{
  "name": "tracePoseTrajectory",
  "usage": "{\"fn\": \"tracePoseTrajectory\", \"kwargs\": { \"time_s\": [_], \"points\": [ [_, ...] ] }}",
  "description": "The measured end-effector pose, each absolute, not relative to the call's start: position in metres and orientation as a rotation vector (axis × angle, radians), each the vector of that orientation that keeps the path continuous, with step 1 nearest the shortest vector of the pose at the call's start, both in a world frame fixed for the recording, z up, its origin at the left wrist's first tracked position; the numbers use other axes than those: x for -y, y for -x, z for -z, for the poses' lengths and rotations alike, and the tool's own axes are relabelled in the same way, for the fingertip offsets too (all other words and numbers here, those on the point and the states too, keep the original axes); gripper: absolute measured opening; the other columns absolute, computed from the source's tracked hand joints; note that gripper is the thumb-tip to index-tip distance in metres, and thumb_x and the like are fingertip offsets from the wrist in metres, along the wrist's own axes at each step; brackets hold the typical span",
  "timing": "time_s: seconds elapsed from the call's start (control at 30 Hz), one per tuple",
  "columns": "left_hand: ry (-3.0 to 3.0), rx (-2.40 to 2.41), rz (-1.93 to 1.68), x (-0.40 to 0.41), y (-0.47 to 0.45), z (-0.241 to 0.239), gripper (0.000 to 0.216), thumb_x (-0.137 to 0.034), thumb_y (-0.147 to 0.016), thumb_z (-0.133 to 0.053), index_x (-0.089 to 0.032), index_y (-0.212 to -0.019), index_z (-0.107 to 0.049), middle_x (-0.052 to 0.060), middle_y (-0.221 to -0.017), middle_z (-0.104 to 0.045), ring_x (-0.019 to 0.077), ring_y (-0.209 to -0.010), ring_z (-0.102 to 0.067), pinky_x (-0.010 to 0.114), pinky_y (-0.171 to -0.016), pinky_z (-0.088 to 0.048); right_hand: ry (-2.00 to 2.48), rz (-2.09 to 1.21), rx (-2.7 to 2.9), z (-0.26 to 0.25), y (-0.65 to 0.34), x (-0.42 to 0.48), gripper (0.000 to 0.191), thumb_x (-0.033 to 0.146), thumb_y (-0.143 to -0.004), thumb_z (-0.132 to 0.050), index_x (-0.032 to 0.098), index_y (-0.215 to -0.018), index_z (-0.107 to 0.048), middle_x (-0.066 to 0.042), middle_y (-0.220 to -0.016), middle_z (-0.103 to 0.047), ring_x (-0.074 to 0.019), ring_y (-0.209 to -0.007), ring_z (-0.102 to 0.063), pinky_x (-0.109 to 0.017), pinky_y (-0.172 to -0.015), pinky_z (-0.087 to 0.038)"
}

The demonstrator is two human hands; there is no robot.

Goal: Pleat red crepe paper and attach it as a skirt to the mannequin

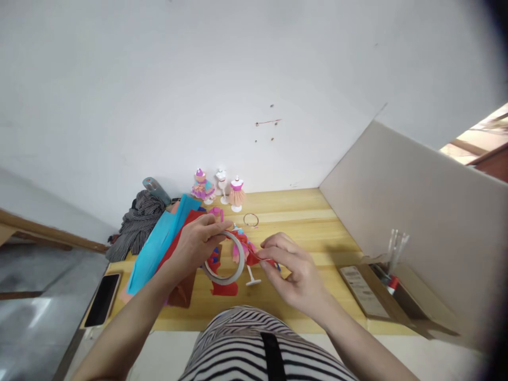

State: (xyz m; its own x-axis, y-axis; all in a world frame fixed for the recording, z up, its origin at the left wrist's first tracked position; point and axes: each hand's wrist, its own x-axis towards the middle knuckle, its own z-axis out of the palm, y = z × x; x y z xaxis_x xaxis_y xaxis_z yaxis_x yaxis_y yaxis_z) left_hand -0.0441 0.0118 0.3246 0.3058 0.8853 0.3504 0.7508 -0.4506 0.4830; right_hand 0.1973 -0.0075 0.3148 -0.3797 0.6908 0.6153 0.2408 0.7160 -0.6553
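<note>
My left hand is closed on a roll of tape, holding it upright by its upper rim above the table. To its right, my right hand pinches a narrow red strip between thumb and fingers. The strip spans the gap towards the roll; whether it joins the tape, I cannot tell. Under and between the hands is a small dress form in pink, blue and red, its white stand tilted towards me. Red scraps lie below the roll.
Blue sheets, a striped cloth and a phone lie at left. Small dress forms stand by the wall. A ring lies mid-table. At right are an open cardboard box and a tall panel.
</note>
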Motion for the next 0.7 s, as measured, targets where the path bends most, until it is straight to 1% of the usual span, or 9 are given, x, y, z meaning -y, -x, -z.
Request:
{"fn": "tracePoseTrajectory", "kwargs": {
  "time_s": [0.1, 0.17, 0.23, 0.33, 0.43, 0.5, 0.53, 0.6, 0.7],
  "points": [
    [-2.284, -1.346, -1.005, -0.012, 0.045, -0.323, 0.03, -0.017, -0.089, -0.061, -0.026, -0.114, -0.073, 0.0, -0.075, -0.052, 0.0127, -0.068, -0.054, 0.024, -0.061, -0.045, 0.684, -0.664, 1.893, -0.319, -0.199, 0.005, 0.02, 0.004, -0.083, -0.055, 0.02, -0.087, -0.065, -0.005, -0.078, -0.061, -0.0201, -0.082, -0.062, -0.034, -0.07, -0.052],
    [-2.222, -1.221, -1.058, -0.011, 0.047, -0.323, 0.029, -0.019, -0.089, -0.061, -0.027, -0.114, -0.073, 0.0, -0.075, -0.051, 0.0122, -0.067, -0.054, 0.024, -0.059, -0.045, 0.677, -0.776, 1.84, -0.322, -0.202, 0.001, 0.02, 0.004, -0.081, -0.056, 0.021, -0.084, -0.066, -0.003, -0.076, -0.061, -0.0193, -0.081, -0.063, -0.032, -0.069, -0.053],
    [-2.16, -1.12, -1.052, -0.011, 0.048, -0.323, 0.028, -0.021, -0.09, -0.062, -0.027, -0.114, -0.074, 0.001, -0.076, -0.052, 0.0116, -0.067, -0.054, 0.023, -0.058, -0.045, 0.667, -0.895, 1.798, -0.325, -0.205, -0.004, 0.019, 0.005, -0.081, -0.057, 0.021, -0.08, -0.067, -0.003, -0.074, -0.061, -0.019, -0.081, -0.064, -0.031, -0.067, -0.053],
    [-2.098, -1.045, -1.02, -0.011, 0.05, -0.324, 0.025, -0.025, -0.09, -0.062, -0.026, -0.112, -0.075, 0.002, -0.076, -0.053, 0.0113, -0.066, -0.054, 0.023, -0.056, -0.045, 0.639, -1.002, 1.782, -0.329, -0.208, -0.009, 0.018, 0.007, -0.079, -0.058, 0.021, -0.076, -0.068, -0.003, -0.073, -0.063, -0.0198, -0.083, -0.065, -0.032, -0.068, -0.054],
    [-2.062, -1.062, -1.0, -0.012, 0.05, -0.325, 0.024, -0.028, -0.09, -0.062, -0.026, -0.109, -0.076, 0.003, -0.076, -0.053, 0.0115, -0.066, -0.054, 0.023, -0.056, -0.046, 0.619, -1.038, 1.835, -0.333, -0.209, -0.01, 0.02, 0.005, -0.077, -0.056, 0.02, -0.073, -0.067, -0.007, -0.091, -0.068, -0.0202, -0.087, -0.066, -0.033, -0.068, -0.055],
    [-2.049, -1.095, -0.974, -0.012, 0.048, -0.327, 0.024, -0.029, -0.09, -0.062, -0.026, -0.109, -0.076, 0.003, -0.076, -0.054, 0.012, -0.067, -0.054, 0.024, -0.057, -0.047, 0.58, -1.034, 1.911, -0.336, -0.207, -0.008, 0.023, 0.003, -0.075, -0.053, 0.021, -0.072, -0.066, -0.009, -0.104, -0.07, -0.0221, -0.096, -0.066, -0.037, -0.074, -0.056],
    [-2.047, -1.11, -0.966, -0.012, 0.047, -0.328, 0.024, -0.03, -0.09, -0.062, -0.026, -0.108, -0.076, 0.003, -0.076, -0.054, 0.0122, -0.067, -0.054, 0.024, -0.058, -0.047, 0.555, -1.025, 1.95, -0.338, -0.205, -0.006, 0.024, 0.002, -0.075, -0.052, 0.021, -0.071, -0.065, -0.009, -0.107, -0.071, -0.0234, -0.101, -0.066, -0.041, -0.08, -0.056],
    [-2.051, -1.13, -0.971, -0.012, 0.045, -0.329, 0.024, -0.031, -0.09, -0.062, -0.025, -0.107, -0.077, 0.003, -0.075, -0.054, 0.0121, -0.066, -0.053, 0.024, -0.056, -0.046, 0.515, -0.998, 2.014, -0.34, -0.203, -0.004, 0.025, 0.001, -0.074, -0.051, 0.022, -0.071, -0.063, -0.007, -0.105, -0.074, -0.0249, -0.109, -0.065, -0.047, -0.089, -0.054],
    [-2.054, -1.135, -1.004, -0.013, 0.044, -0.328, 0.023, -0.031, -0.089, -0.063, -0.024, -0.105, -0.078, 0.003, -0.074, -0.053, 0.0118, -0.065, -0.053, 0.024, -0.054, -0.045, 0.504, -0.922, 2.075, -0.341, -0.2, -0.001, 0.025, 0.0, -0.073, -0.05, 0.022, -0.073, -0.062, -0.006, -0.105, -0.075, -0.0253, -0.113, -0.064, -0.048, -0.092, -0.055]
  ]
}}
